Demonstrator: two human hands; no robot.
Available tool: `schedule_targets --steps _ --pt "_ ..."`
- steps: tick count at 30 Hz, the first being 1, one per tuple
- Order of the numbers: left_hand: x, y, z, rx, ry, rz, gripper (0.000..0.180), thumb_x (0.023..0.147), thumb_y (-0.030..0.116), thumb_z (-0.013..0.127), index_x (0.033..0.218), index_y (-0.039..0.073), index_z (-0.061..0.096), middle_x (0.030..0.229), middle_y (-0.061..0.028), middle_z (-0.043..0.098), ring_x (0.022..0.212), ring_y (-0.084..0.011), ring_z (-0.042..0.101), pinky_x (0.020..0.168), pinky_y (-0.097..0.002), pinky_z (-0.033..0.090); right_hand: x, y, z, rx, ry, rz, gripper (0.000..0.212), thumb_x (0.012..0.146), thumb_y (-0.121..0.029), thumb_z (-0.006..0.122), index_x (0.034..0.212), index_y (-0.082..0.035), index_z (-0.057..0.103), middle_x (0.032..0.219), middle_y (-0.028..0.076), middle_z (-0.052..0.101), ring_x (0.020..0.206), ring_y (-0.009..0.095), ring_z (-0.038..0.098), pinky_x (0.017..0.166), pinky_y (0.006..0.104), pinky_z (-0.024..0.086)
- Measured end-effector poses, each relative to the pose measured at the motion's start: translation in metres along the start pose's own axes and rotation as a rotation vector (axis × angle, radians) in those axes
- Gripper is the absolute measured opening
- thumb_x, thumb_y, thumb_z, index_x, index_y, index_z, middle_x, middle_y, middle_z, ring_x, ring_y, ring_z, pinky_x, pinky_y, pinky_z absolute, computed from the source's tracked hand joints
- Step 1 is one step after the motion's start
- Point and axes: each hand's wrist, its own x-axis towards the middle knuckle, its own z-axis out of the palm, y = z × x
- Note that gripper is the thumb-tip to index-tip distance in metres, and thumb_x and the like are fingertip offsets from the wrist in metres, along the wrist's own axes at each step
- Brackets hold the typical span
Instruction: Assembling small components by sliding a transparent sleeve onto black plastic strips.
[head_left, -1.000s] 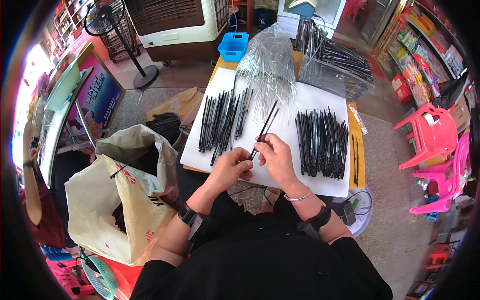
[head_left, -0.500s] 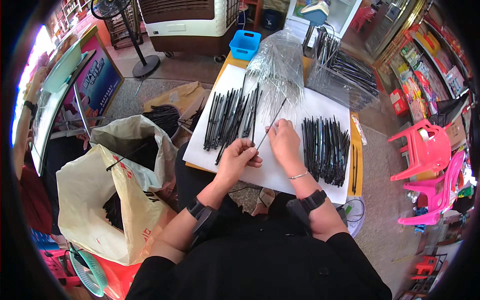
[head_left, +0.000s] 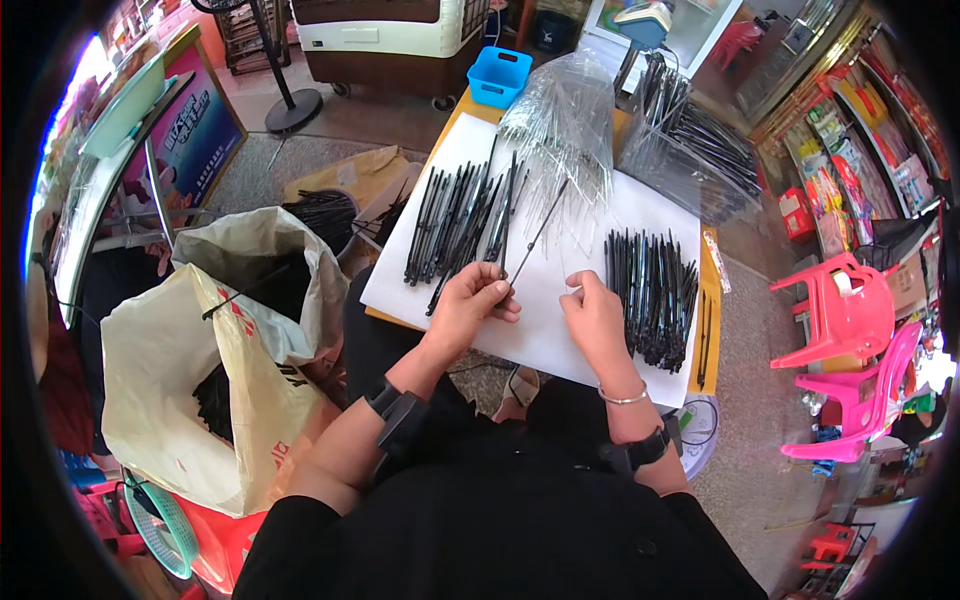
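My left hand (head_left: pixel 478 302) pinches the lower end of a thin black rod (head_left: pixel 541 232), which slants up and away to the right over the white board (head_left: pixel 400 312). To its right, my right hand (head_left: pixel 594 308) is closed, fingertips together, apart from the rod; a faint thin line shows by its fingertips, too fine to name. Beyond my left hand lies a spread of similar black rods (head_left: pixel 448 225). A denser row of black rods (head_left: pixel 650 295) lies right of my right hand. Thin silvery strands (head_left: pixel 560 140) in clear plastic fill the far middle of the board.
Clear plastic packs of black rods (head_left: pixel 705 140) and a blue basket (head_left: pixel 499 76) stand at the table's far side. Large pale sacks (head_left: pixel 170 400) with dark contents are on my left. Pink plastic chairs (head_left: pixel 835 310) stand to the right.
My right hand has come off the rod and moved right and nearer to me. My left hand keeps its hold on the rod. The view has shifted slightly.
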Motion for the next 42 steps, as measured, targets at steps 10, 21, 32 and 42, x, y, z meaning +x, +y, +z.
schedule_targets --steps 10,21,32,42 --pt "0.000 0.000 -0.002 -0.023 0.014 -0.006 0.008 0.094 0.006 0.050 0.101 0.001 0.050 0.089 -0.0088 0.059 0.078 -0.0180 0.063 0.067 -0.0298 0.054 -0.036 0.005 -0.027 0.673 -0.241 0.109 0.026 0.082 -0.002 0.057 0.107 0.003 0.059 0.073 -0.002 0.055 0.059 0.003 0.043 0.048 0.0174 0.032" --pt "0.002 -0.001 -0.006 -0.054 -0.016 0.016 0.008 0.094 0.006 0.051 0.100 0.001 0.051 0.091 -0.0095 0.060 0.079 -0.0181 0.063 0.069 -0.0297 0.054 -0.056 -0.010 -0.091 1.055 -0.468 0.165 0.021 0.086 -0.001 0.050 0.103 0.008 0.059 0.084 0.009 0.060 0.065 0.013 0.060 0.059 0.0267 0.054" --pt "0.002 0.002 -0.007 -0.048 -0.115 -0.066 0.009 0.091 0.004 0.056 0.100 0.002 0.052 0.089 -0.0089 0.060 0.077 -0.0182 0.064 0.068 -0.0299 0.055 -0.012 0.015 -0.023 0.544 0.030 0.061 0.016 0.090 -0.007 0.054 0.097 0.005 0.062 0.079 0.005 0.059 0.063 0.010 0.057 0.056 0.0247 0.051" --pt "-0.001 0.008 -0.011 0.006 -0.283 -0.143 0.015 0.088 -0.002 0.056 0.103 -0.001 0.054 0.095 -0.0086 0.061 0.086 -0.0202 0.067 0.079 -0.0320 0.057 0.006 0.003 0.000 1.207 0.109 0.130 0.009 0.091 -0.005 0.050 0.095 0.002 0.055 0.082 0.010 0.062 0.070 0.015 0.062 0.064 0.0296 0.055"
